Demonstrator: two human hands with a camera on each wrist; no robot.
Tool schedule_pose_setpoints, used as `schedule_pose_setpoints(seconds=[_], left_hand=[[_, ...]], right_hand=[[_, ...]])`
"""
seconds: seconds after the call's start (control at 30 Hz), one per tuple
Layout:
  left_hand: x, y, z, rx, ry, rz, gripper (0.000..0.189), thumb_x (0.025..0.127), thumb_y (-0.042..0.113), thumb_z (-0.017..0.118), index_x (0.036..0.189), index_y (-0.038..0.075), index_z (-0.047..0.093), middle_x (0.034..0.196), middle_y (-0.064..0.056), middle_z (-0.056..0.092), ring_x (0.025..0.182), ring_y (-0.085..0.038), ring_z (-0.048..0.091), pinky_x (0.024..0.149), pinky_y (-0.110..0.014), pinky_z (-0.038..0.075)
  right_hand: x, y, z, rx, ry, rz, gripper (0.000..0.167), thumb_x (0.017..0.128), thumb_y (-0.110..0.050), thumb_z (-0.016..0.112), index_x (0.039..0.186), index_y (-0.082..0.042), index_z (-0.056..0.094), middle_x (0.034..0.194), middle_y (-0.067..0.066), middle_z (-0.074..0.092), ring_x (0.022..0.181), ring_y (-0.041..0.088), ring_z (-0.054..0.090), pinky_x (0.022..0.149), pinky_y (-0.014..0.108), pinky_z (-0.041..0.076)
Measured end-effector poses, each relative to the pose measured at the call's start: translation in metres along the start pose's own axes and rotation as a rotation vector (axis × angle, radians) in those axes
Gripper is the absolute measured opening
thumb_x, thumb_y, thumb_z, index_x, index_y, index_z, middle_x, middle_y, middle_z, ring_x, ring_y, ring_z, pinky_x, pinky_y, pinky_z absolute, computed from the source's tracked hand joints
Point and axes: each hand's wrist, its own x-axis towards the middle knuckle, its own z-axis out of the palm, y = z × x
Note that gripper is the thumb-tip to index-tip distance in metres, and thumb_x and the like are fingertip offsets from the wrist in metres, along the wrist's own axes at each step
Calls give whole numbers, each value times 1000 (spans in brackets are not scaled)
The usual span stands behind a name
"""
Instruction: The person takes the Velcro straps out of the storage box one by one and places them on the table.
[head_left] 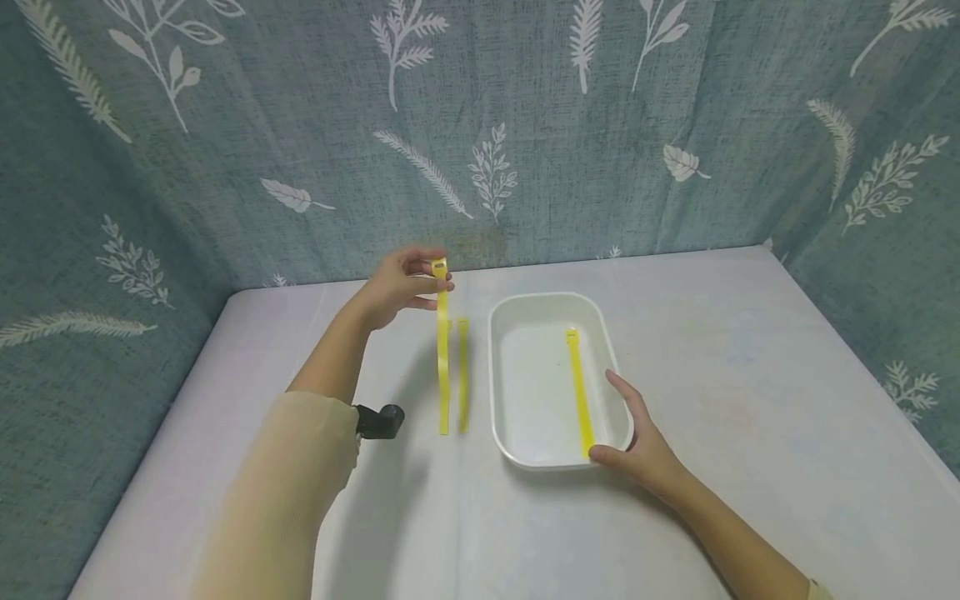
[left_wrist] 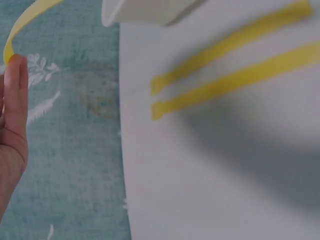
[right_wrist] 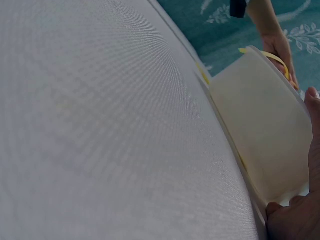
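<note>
Right of and below the head view's centre, a white rounded tray (head_left: 528, 383) holds one flat yellow strap (head_left: 579, 392) lying lengthwise, while left of centre a second strap (head_left: 443, 358) hangs slotted end up near two matching straps (head_left: 462, 375) lying side by side.

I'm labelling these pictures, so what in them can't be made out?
Head view: most of the left lying strap, hidden behind the held strap.
Left wrist view: part of the left hand, cut off by the left edge; most of the tray, by the top edge.
Right wrist view: the strap inside the tray, hidden by its wall.
</note>
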Motion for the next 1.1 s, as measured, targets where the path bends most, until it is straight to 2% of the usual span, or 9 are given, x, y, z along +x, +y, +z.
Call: schedule_pose_setpoints(seconds=[0.1,0.23,0.33,0.53,0.7,0.93,1.1], left_hand=[[-4,-7,-3,4,-15,-6,51,86,2,67,134,7,48,107,-8,53,97,-15,66,76,-34,57],[-11,-17,-5,22,-63,-16,53,87,4,66,135,6,46,109,-9,54,103,-18,65,78,-36,57],[-15,-27,-8,29,-73,-35,52,88,5,66,136,7,45,110,-9,54,101,-17,65,78,-36,57],[-13,-51,-12,18,-43,-83,52,87,3,65,135,5,46,110,-10,55,94,-12,66,77,-34,57],[-7,-67,-11,27,-26,-94,56,86,3,67,138,2,43,109,-9,54,92,-11,66,80,-36,56],[-3,-80,-6,71,1,-90,56,85,5,69,137,3,45,107,-9,56,87,-13,63,74,-32,57],[0,-87,-10,100,32,-97,53,86,2,66,136,2,47,107,-10,57,90,-13,63,78,-33,57]], right_hand=[[0,0,0,-14,5,-6,99,76,-6,74,151,-25,13,148,17,20,109,33,46,82,19,48],[-1,0,0,-41,17,-7,98,75,-7,74,151,-25,14,149,16,20,110,33,45,83,19,47],[-1,0,0,-47,15,2,98,76,-9,74,151,-27,14,150,15,19,110,33,45,83,19,46],[0,-2,-1,-55,11,9,98,76,-10,75,151,-29,14,150,14,19,111,33,44,83,20,47],[0,-3,-3,-53,7,2,99,76,-9,74,151,-29,13,152,15,16,113,34,43,84,19,46],[0,-2,-3,-46,8,-1,99,76,-7,75,151,-26,13,152,16,15,112,35,43,83,18,46],[-1,-1,-1,-63,9,-2,98,76,-10,75,151,-26,13,153,16,14,115,34,42,85,17,45]])
